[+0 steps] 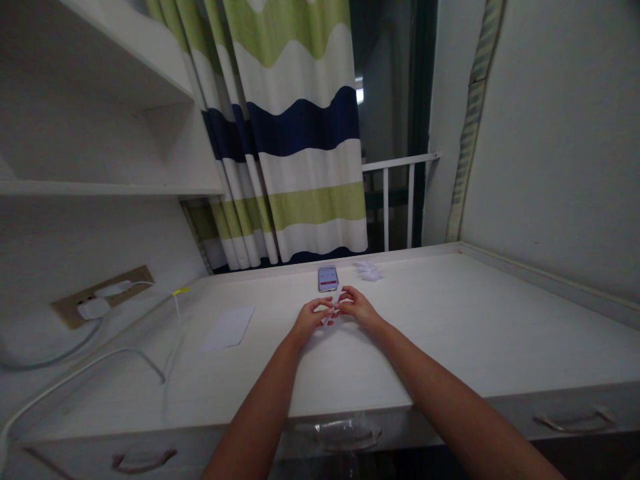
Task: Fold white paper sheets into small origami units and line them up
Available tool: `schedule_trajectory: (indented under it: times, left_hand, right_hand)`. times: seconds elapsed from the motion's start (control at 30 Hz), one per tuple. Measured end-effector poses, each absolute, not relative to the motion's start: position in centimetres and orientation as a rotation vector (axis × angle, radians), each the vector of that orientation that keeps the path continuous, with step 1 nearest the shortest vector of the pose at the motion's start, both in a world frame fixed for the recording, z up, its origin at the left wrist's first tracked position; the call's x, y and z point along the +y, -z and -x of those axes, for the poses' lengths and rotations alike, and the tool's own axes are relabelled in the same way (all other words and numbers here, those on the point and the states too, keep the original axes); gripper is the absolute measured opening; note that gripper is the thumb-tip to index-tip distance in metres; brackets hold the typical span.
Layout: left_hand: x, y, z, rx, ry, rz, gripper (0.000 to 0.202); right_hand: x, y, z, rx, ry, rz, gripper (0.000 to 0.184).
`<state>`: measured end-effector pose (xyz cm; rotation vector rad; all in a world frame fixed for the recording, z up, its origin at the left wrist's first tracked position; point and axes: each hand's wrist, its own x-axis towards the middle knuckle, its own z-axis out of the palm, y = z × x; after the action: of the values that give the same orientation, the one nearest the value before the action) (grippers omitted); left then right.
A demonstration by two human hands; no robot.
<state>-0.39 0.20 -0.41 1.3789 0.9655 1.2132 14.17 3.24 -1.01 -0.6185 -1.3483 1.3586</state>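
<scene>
Both my hands meet over the middle of the white desk (450,333). My left hand (313,317) and my right hand (356,307) pinch a small white piece of paper (332,313) between their fingertips, just above the desk top. Right behind the hands a phone (328,278) lies flat with its screen lit. A small heap of white paper pieces (367,269) sits further back to the right.
A flat white sheet (229,328) lies left of the hands. White cables (100,363) run from a wall socket (103,297) across the desk's left side. Shelves stand at the left, a striped curtain (295,133) hangs behind, and drawers with handles (575,420) line the front.
</scene>
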Motion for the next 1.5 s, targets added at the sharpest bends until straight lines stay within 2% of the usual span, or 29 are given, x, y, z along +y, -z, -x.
schedule_trajectory:
  times: [0.4, 0.57, 0.7, 0.87, 1.1, 1.3, 1.5]
  left_hand:
    - [0.5, 0.7, 0.3, 1.017, -1.248, -1.427, 0.031]
    - [0.6, 0.9, 0.4, 1.025, -1.288, -1.422, 0.034]
    - [0.7, 1.3, 0.0, 1.065, -1.269, -1.474, 0.041]
    - [0.2, 0.9, -0.7, 1.124, -1.303, -1.654, 0.038]
    - [0.0, 1.0, -1.1, 1.066, -1.287, -1.706, 0.038]
    - [-0.3, 0.8, -1.3, 1.047, -1.337, -1.777, 0.033]
    - [0.2, 1.1, -1.1, 1.092, -1.421, -1.766, 0.032]
  right_hand:
    - [3.3, 1.0, -14.4, -1.451, -1.335, 0.626, 0.045]
    - [3.8, 1.6, -14.3, -1.484, -1.256, 0.660, 0.034]
    - [3.7, 2.1, -14.1, -1.638, -1.000, 0.744, 0.026]
    - [3.2, 1.8, -14.2, -1.760, -0.752, 0.870, 0.019]
    - [2.9, 1.4, -14.3, -1.735, -0.721, 0.936, 0.024]
    - [3.2, 1.5, -14.3, -1.765, -0.643, 0.942, 0.012]
    - [2.8, 1.0, -14.2, -1.767, -0.603, 0.892, 0.011]
